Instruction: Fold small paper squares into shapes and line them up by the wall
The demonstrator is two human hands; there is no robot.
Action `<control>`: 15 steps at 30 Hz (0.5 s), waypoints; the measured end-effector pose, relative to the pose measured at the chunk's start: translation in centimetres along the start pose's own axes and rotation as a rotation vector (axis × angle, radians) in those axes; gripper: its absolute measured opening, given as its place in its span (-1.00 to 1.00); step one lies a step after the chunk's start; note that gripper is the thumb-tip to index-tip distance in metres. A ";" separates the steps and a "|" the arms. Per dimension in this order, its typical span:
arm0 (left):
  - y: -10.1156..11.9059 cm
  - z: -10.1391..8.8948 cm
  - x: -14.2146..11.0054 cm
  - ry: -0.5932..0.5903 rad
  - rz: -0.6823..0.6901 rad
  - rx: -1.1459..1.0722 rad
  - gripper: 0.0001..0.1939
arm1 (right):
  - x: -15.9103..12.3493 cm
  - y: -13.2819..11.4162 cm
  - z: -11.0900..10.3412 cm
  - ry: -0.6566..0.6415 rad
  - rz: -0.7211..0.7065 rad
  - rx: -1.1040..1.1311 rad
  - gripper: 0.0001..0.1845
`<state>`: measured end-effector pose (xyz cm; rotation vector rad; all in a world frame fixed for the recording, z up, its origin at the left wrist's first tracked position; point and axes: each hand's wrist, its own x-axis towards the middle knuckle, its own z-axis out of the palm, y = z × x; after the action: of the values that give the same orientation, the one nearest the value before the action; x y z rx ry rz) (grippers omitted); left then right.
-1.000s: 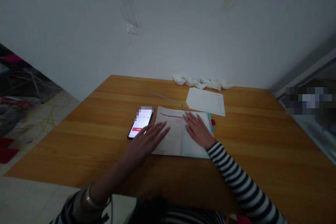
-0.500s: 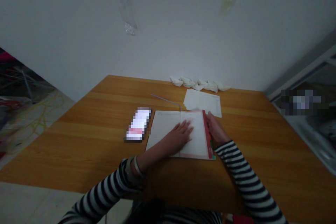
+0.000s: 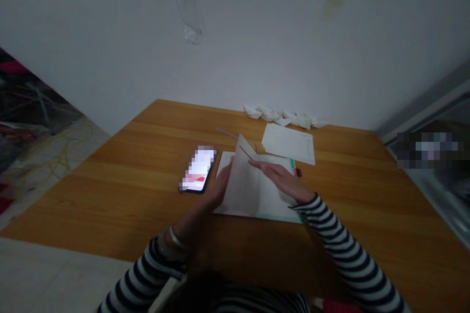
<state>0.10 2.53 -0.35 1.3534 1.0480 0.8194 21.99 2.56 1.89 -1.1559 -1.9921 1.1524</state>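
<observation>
An open notebook with white pages and a green-edged border (image 3: 275, 200) lies on the light-brown wooden table (image 3: 128, 176), directly in front of the person. One white page with a short dark-red line near its top (image 3: 242, 183) stands raised and tilted between the two hands.

The left hand (image 3: 222, 182) is on the left side of this page, over the left part of the notebook. The page hides most of its fingers, so whether it grips the paper or only supports it cannot be told. The right hand (image 3: 281, 177) is on the other side, above the right part of the notebook, its fingers extended together and unclenched, with the fingertips at the upper part of the raised page.

A black-framed smartphone with a lit screen (image 3: 199, 168) lies just beside the notebook, to the left of the left hand. Beyond the notebook are a loose white printed sheet (image 3: 289, 143) and a thin grey strip (image 3: 226, 132), partly hidden by the raised page. A row of crumpled white paper (image 3: 282, 117) lies along the far table edge, near the pale wall (image 3: 227, 58). Small coloured tabs (image 3: 294, 171) show at the notebook's right edge.
</observation>
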 end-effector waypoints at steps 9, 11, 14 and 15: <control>0.6 -4.9 3.7 0.102 -0.097 0.310 -0.45 | 2.3 7.5 2.4 0.099 -0.038 -0.692 -0.42; 0.3 -4.6 4.1 0.180 -0.092 0.516 -0.50 | 2.3 7.6 2.7 0.108 -0.043 -0.743 -0.41; -0.6 -3.9 3.8 0.240 -0.109 0.634 -0.48 | 2.2 7.2 2.8 0.108 -0.045 -0.774 -0.40; -1.0 -3.7 3.6 0.254 -0.112 0.660 -0.47 | 2.2 7.2 2.9 0.108 -0.043 -0.778 -0.40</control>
<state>-2.18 7.10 -1.46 1.7400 1.6755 0.5879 21.57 5.19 -5.66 -1.4747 -2.4326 0.2501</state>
